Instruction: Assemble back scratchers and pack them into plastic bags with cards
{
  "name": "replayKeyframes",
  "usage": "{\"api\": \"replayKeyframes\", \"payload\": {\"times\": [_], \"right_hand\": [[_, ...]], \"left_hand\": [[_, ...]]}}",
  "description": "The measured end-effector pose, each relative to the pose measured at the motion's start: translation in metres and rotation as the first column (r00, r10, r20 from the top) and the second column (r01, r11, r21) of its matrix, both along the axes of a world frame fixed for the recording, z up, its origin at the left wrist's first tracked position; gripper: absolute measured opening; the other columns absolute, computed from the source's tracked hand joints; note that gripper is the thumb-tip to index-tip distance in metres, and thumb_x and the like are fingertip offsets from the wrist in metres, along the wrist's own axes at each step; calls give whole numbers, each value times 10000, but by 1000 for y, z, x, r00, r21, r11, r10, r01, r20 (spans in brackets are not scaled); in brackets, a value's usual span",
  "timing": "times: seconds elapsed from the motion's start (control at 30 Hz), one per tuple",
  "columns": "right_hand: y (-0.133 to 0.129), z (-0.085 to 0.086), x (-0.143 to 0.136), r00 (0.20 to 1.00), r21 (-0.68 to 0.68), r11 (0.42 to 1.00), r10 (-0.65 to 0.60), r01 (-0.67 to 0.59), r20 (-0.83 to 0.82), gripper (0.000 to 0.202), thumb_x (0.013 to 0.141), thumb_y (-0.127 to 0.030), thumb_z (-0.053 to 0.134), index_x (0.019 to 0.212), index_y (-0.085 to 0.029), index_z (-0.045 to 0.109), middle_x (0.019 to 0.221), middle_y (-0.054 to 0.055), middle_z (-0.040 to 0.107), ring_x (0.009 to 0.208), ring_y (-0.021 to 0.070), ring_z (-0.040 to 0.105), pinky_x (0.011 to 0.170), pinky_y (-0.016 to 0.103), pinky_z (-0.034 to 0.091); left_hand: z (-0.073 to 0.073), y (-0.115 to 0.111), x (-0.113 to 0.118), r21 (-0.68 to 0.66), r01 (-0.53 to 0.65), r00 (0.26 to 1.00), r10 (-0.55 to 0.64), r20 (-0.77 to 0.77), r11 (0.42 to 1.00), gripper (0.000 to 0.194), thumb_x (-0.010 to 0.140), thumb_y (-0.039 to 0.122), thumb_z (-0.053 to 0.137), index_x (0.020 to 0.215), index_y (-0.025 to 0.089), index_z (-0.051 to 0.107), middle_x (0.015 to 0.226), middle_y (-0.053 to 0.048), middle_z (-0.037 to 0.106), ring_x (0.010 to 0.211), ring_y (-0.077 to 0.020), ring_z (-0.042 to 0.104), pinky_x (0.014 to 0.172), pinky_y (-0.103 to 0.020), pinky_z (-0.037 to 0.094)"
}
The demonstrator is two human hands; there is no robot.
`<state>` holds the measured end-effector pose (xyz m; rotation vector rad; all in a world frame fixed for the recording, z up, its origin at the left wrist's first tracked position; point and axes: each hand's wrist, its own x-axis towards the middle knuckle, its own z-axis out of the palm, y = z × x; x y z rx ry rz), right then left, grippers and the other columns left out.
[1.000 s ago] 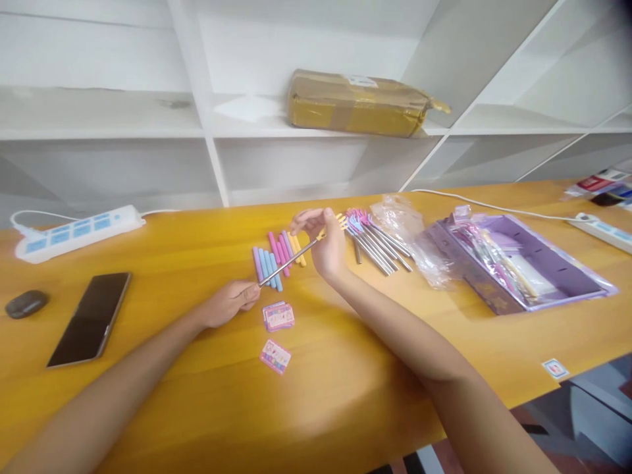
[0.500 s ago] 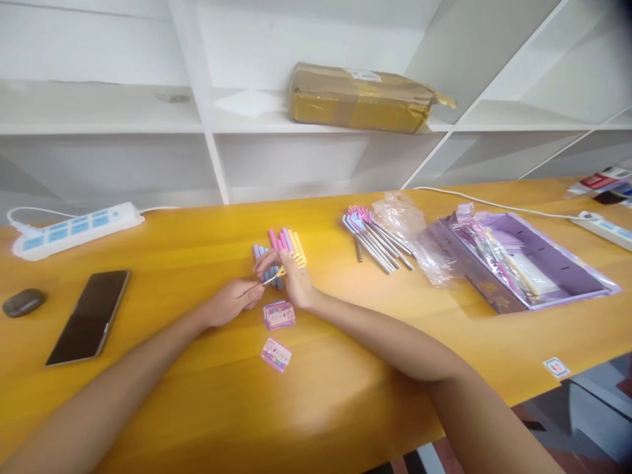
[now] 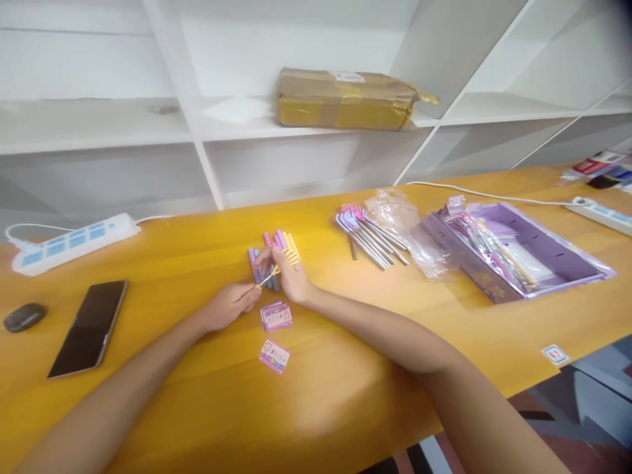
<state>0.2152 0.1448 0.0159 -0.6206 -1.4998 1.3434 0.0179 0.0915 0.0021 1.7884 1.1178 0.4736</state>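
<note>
A slim stick with a silver shaft and yellow parts [image 3: 265, 281] spans the gap between my hands. Its lower end is pinched by my left hand [image 3: 233, 304], fingers closed. My right hand [image 3: 292, 275] has its fingers curled round the yellow upper end; its exact hold is partly hidden. Just behind the hands lie several coloured sticks, among them pink sticks [image 3: 267, 238], a purple stick [image 3: 253, 261] and yellow sticks [image 3: 292, 243]. Nearer me are a small stack of printed cards [image 3: 276, 316] and a single card [image 3: 274, 356].
Silver sticks with pink and blue curved tops [image 3: 370, 240] lie beside clear plastic wrapping [image 3: 429, 253]. A purple box [image 3: 567, 260] holds packaged items. At left are a phone [image 3: 89, 329], a dark mouse-like object [image 3: 24, 317] and a power strip [image 3: 76, 243]. A taped carton [image 3: 345, 99] sits on the shelf.
The camera view has shifted slightly. Between my hands, more of the stick's silver shaft shows, and my left hand sits slightly farther from the right-hand fingers.
</note>
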Motion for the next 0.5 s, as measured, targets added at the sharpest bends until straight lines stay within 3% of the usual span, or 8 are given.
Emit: {"api": "replayKeyframes", "payload": {"times": [0.1,0.2,0.37,0.5], "right_hand": [[0,3,1,1000,12,1000,-13,13,17,720,1016,-808,337,805,-221,698,731,42,603,714,179,565,1061,460,505],[-1,8,3,1000,61,998,-19,19,-9,708,1040,-769,339,798,-209,700,743,41,613,712,167,570,1051,450,508],[6,29,10,998,123,992,-11,18,-55,626,1087,-651,388,800,-189,697,797,49,655,721,143,596,807,348,539],[41,64,39,977,172,969,-151,176,-151,564,1077,-593,488,761,-177,699,773,38,685,684,116,613,694,301,518]], "left_hand": [[0,1,0,-6,-5,1000,5,0,1000,569,1055,677,362,728,214,408,677,40,418,625,-133,351,614,-275,315],[-1,1,0,-16,-5,1000,5,21,1000,562,1057,676,359,740,215,408,684,40,408,633,-136,345,615,-276,313],[-4,5,-4,-47,15,991,-9,131,999,552,1064,661,369,749,211,427,701,33,417,646,-141,356,639,-286,335],[-6,7,-9,-94,19,986,-3,166,995,523,1074,625,391,752,213,414,695,42,389,626,-134,326,621,-285,317]]}}
